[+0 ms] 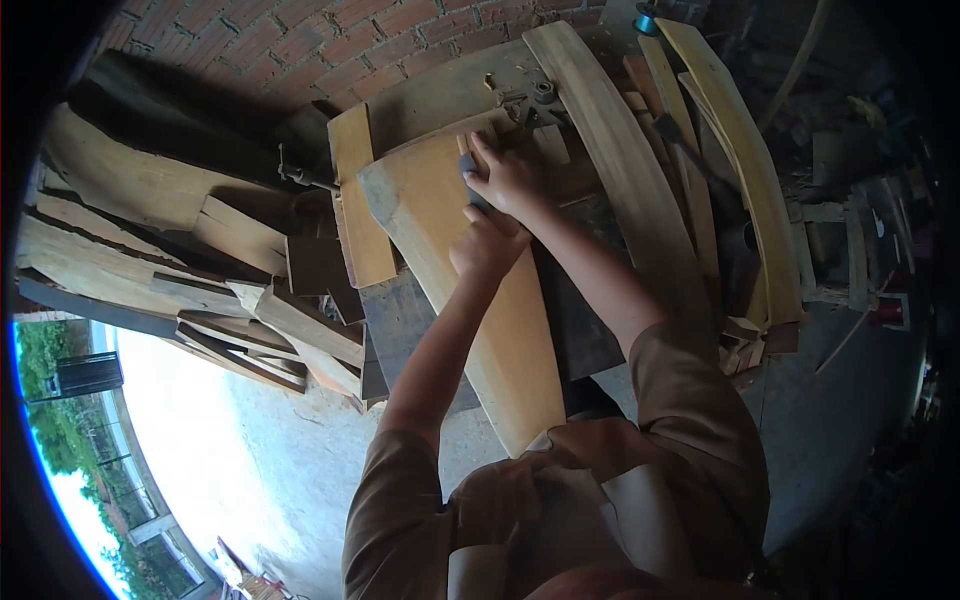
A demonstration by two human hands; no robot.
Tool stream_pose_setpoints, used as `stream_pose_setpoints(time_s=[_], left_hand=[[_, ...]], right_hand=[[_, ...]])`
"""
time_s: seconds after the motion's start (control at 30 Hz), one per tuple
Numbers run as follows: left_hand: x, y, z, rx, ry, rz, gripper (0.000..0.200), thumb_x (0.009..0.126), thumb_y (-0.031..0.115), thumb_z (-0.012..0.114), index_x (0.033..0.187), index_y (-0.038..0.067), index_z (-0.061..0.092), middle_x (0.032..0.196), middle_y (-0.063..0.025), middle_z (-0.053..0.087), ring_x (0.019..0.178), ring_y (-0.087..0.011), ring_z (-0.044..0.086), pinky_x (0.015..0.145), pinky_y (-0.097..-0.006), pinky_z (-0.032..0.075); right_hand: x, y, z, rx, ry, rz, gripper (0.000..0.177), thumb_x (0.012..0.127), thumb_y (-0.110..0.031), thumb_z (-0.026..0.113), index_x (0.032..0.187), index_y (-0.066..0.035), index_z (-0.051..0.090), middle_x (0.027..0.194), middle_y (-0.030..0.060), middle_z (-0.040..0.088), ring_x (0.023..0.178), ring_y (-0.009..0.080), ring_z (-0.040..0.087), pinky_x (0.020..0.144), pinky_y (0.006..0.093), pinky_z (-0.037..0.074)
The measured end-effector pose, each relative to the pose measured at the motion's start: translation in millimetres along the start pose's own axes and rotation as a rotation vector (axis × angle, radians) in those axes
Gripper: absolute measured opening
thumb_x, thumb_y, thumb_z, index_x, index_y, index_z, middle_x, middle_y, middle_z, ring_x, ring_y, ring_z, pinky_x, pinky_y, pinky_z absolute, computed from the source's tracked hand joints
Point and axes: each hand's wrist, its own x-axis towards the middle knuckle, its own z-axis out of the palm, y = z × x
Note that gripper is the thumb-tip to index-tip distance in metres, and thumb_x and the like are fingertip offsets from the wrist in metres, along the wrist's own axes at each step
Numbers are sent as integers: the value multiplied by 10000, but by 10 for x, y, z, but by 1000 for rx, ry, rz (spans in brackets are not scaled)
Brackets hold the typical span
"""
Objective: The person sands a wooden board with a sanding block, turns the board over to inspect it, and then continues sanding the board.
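A long, pale wooden board (508,330) lies on the workbench (395,315), its wide end away from me and its narrow end against my clothing. Both hands are over the far part of the board, closed on a dark, narrow block-like tool (468,166) that is mostly covered by fingers. My left hand (487,243) grips its nearer end. My right hand (505,180) holds the farther part, with a finger stretched forward. The tool's exact kind and its underside are hidden.
Another board (362,200) lies left of the worked one, near a metal clamp (305,177). A long curved plank (625,150) and more timber flank the right. Wood pieces (245,235) are stacked at left. A brick wall (300,50) stands behind; a tape-like roll (544,92) sits at the back.
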Motion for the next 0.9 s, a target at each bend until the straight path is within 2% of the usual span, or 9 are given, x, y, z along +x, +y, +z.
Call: stream_pose_setpoints(time_s=[0.1,0.17,0.23,0.37,0.47,0.67,0.77,0.83,0.9], left_hand=[[-1006,-209,359,-74,-128,62,907,635,573,634,1126,-105,285,716,-193,626,689,-333,638,587,-405,515],[-1661,-389,627,-79,-208,127,1072,614,597,638,1236,-156,195,668,-169,620,605,-309,636,530,-383,513],[-2197,-502,834,-53,-269,153,1100,592,630,642,1238,-148,209,639,-145,614,571,-280,634,503,-371,507],[-2525,-580,1006,-78,-258,192,1138,564,674,639,1237,-144,223,615,-122,610,531,-261,625,462,-366,495],[-2303,-516,948,-37,-292,182,1129,565,669,639,1213,-164,239,600,-122,605,517,-269,620,452,-373,493],[-830,-178,471,-97,-72,139,1067,594,590,645,1180,-204,237,609,-157,606,565,-301,632,485,-390,505],[176,8,20,-52,-24,139,789,619,573,648,982,-69,367,721,-182,629,682,-313,645,564,-392,519],[835,11,-127,-8,62,156,828,621,633,619,982,-75,383,795,-201,631,730,-316,646,601,-390,522],[1148,14,-406,70,24,166,857,641,682,562,999,-80,407,854,-194,634,786,-311,644,650,-384,520]], right_hand=[[-1158,188,250,33,46,-44,756,778,-577,491,1393,-265,178,916,221,538,727,354,604,632,436,497],[-1968,179,213,8,-12,12,794,757,-585,519,1391,-230,197,920,221,546,731,379,599,616,455,491],[-2596,212,307,-27,23,56,804,738,-547,570,1386,-230,217,900,211,546,711,377,596,606,453,491],[-2962,305,475,93,146,38,792,724,-481,619,1378,-225,252,883,202,551,703,369,597,598,448,491],[-2654,289,424,51,120,7,774,714,-478,626,1368,-265,270,850,194,544,649,334,603,551,411,500],[-1003,178,71,44,28,-20,747,727,-484,606,1366,-296,268,906,191,568,748,355,603,650,441,491],[87,118,-77,6,44,-18,737,741,-496,579,1369,-279,259,986,209,572,812,365,603,704,432,487],[767,78,-70,41,134,-76,729,754,-508,548,1373,-268,247,1039,212,570,842,358,602,730,429,481],[1166,-53,-141,-10,36,12,727,765,-518,520,1379,-264,226,1094,205,557,893,330,597,744,421,479]])
